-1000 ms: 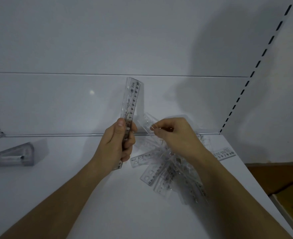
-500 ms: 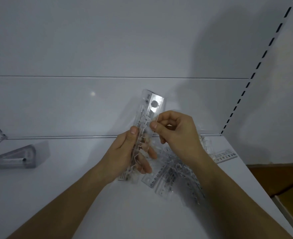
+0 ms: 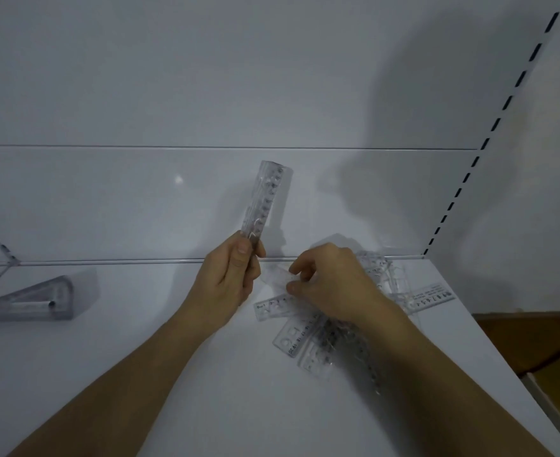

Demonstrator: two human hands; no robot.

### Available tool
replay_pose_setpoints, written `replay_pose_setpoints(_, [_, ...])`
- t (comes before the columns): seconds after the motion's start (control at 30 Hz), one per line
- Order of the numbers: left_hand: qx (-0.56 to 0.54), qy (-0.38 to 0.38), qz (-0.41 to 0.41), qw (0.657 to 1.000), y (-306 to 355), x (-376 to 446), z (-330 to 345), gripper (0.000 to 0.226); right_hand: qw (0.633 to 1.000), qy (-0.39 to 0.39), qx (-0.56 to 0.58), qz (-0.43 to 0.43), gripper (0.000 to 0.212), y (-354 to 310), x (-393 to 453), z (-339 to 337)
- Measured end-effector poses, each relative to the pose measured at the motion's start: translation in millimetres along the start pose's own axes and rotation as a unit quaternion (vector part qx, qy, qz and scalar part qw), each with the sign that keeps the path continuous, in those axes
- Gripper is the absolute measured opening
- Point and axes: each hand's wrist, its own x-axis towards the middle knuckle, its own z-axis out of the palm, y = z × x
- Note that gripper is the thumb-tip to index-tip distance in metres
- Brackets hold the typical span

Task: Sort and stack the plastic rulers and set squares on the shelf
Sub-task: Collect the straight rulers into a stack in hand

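Note:
My left hand (image 3: 229, 282) grips a bundle of clear plastic rulers (image 3: 267, 201) by its lower end, holding it nearly upright above the white shelf (image 3: 140, 374). Just to its right, my right hand (image 3: 331, 285) reaches down onto a loose pile of clear rulers (image 3: 308, 344) and pinches the end of one ruler (image 3: 277, 277) between thumb and fingers. The pile spreads under and behind my right hand, partly hidden by it. A stack of clear set squares (image 3: 31, 300) lies at the shelf's far left.
The shelf's white back panel (image 3: 173, 94) rises right behind the hands. A slotted upright (image 3: 489, 140) marks the right end of the shelf. Beyond the shelf's right edge sits a brown cardboard box (image 3: 542, 344), lower down.
My right hand let go of the ruler it added to the bundle and dropped to the pile, pinching another ruler. My left hand closed round the bundle and stood it upright.

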Motion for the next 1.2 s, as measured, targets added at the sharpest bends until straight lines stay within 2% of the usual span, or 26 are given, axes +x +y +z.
replay_pose_setpoints(0.07, [0.002, 0.009, -0.002, 1.000, 0.7, 1.2, 0.3, 0.047, 0.995, 0.013, 0.092, 0.021, 0.015, 3.0, 2.3, -3.9])
replay_pose_setpoints(0.13, [0.000, 0.010, -0.005, 1.000, 2.2, 1.0, 2.0, 0.045, 0.973, 0.018, 0.227, 0.033, 0.004, 4.3, 3.3, -11.1])
replay_pose_setpoints(0.23, [-0.017, -0.006, -0.024, 1.000, 5.8, -0.1, 4.8, 0.054, 0.903, 0.012, 0.425, 0.058, 0.006, 5.7, 2.8, -23.7])
replay_pose_setpoints(0.3, [-0.036, -0.018, -0.055, 0.998, 8.6, -0.7, 7.3, 0.059, 0.864, 0.006, 0.499, 0.060, 0.007, 4.0, 2.1, -27.5])
replay_pose_setpoints(0.47, [-0.077, -0.026, -0.108, 0.991, 16.9, -3.3, 14.3, 0.060, 0.825, 0.022, 0.564, 0.023, 0.009, 1.0, 3.5, -29.3])
replay_pose_setpoints(0.57, [-0.103, -0.025, -0.135, 0.985, 19.4, -3.6, 15.1, 0.063, 0.819, 0.034, 0.573, 0.005, 0.008, -2.1, 1.9, -28.5])
replay_pose_setpoints(0.67, [-0.098, -0.057, -0.164, 0.980, 21.9, -6.6, 17.7, 0.068, 0.816, 0.054, 0.576, -0.016, 0.007, -5.3, 0.6, -23.5])
replay_pose_setpoints(0.77, [-0.073, -0.085, -0.170, 0.979, 25.9, -10.7, 23.5, 0.064, 0.827, 0.080, 0.556, -0.036, 0.003, -7.6, 0.1, -18.5])
replay_pose_setpoints(0.87, [-0.060, -0.072, -0.142, 0.985, 23.0, -11.0, 25.3, 0.061, 0.868, 0.129, 0.478, -0.034, 0.011, -6.6, 2.2, -14.8])
replay_pose_setpoints(0.93, [-0.088, -0.053, -0.136, 0.985, 18.7, -8.7, 24.2, 0.061, 0.921, 0.171, 0.349, -0.019, 0.020, 0.1, 4.4, -18.5])
replay_pose_setpoints(1.0, [-0.102, -0.026, -0.114, 0.988, 15.5, -6.3, 21.0, 0.062, 0.971, 0.186, 0.151, 0.002, 0.028, 12.4, 5.8, -24.9])
replay_pose_setpoints(1.1, [-0.075, 0.005, -0.041, 0.996, 10.1, -4.8, 14.2, 0.059, 0.993, 0.072, -0.059, 0.066, 0.047, 22.9, 3.4, -23.8])
replay_pose_setpoints(1.13, [-0.055, 0.001, -0.025, 0.998, 8.1, -4.9, 12.6, 0.055, 0.992, 0.038, -0.090, 0.077, 0.055, 24.2, 3.7, -19.2])
replay_pose_setpoints(1.2, [-0.015, -0.024, -0.015, 0.999, 5.1, -5.6, 11.2, 0.052, 0.992, 0.029, -0.092, 0.081, 0.053, 22.2, 4.6, -13.3])
